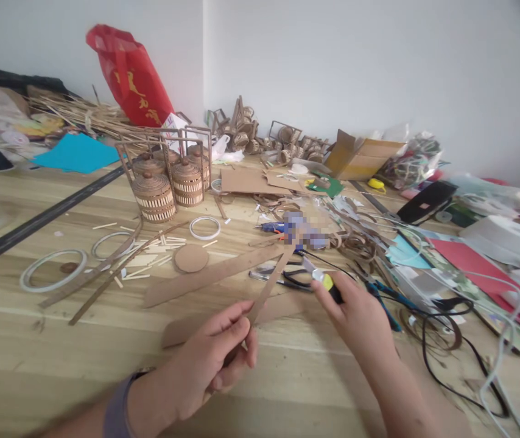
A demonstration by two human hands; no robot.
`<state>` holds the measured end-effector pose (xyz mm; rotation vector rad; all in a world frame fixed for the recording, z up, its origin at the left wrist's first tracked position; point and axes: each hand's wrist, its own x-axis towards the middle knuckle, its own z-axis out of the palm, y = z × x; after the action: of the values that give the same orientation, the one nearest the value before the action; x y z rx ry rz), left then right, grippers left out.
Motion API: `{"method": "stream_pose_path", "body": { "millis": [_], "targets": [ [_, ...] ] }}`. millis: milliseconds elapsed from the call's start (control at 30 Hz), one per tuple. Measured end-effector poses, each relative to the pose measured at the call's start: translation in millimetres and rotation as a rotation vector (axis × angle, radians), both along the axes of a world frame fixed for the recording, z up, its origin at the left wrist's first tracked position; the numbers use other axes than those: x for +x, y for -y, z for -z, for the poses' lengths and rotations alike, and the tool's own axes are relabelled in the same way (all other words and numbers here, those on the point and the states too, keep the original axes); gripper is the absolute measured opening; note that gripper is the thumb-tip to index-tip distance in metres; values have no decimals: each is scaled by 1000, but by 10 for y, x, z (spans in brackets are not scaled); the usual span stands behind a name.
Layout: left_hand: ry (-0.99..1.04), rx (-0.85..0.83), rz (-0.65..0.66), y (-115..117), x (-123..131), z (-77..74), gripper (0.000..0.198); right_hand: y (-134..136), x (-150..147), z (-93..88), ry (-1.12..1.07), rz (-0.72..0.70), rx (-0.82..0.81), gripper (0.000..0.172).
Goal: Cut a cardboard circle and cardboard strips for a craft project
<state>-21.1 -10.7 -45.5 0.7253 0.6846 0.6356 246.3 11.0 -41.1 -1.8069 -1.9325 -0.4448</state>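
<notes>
My left hand is closed around a narrow brown cardboard strip, thumb on top. The strip points up and away over the table. To its right, my right hand grips a box cutter with a yellow and black body, its blade end pointing at the strip. From this view I cannot tell whether blade and strip touch. Beneath the strip lie wider cardboard pieces and a cardboard disc. Scissors rest just behind my right hand. A blue glue gun lies farther back, partly blurred out.
Small lidded bamboo baskets with tall handles stand at the back left. Tape rolls and short wooden sticks lie left. Black cable and white cord loop on the right. A cardboard box sits by the wall.
</notes>
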Motion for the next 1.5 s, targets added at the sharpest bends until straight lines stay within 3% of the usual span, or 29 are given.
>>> {"method": "stream_pose_path", "body": {
  "millis": [200, 300, 467, 633, 733, 933, 1033, 1167, 1300, 1500],
  "targets": [
    [-34, 13, 1, 24, 24, 42, 93, 124, -388, -1, 125, -265, -1, 51],
    [-27, 20, 9, 34, 25, 54, 93, 100, -382, -14, 156, -252, 17, 52],
    [-15, 23, 36, 20, 25, 39, 75, 66, -277, 25, 163, -254, 10, 51],
    [19, -18, 48, 5, 30, -6, 75, 37, -233, 54, 193, -257, 32, 53],
    [35, -29, 41, 12, 9, 8, 72, -4, -143, 49, 172, -192, 23, 58],
    [67, -23, 31, 15, -20, 22, 67, -79, 99, -2, 50, 106, -15, 71],
    [55, -32, 27, 10, -12, -1, 66, -68, 122, -4, -12, 157, -51, 75],
    [-1, -40, -28, -20, -17, 27, 57, -6, 111, 41, -31, 62, -166, 70],
    [32, -11, -185, -77, -21, 91, 54, 79, -17, 57, -159, -110, -340, 57],
    [54, 61, -388, -156, -31, 65, 48, 171, -460, -136, -511, -336, -577, 48]
  ]
}}
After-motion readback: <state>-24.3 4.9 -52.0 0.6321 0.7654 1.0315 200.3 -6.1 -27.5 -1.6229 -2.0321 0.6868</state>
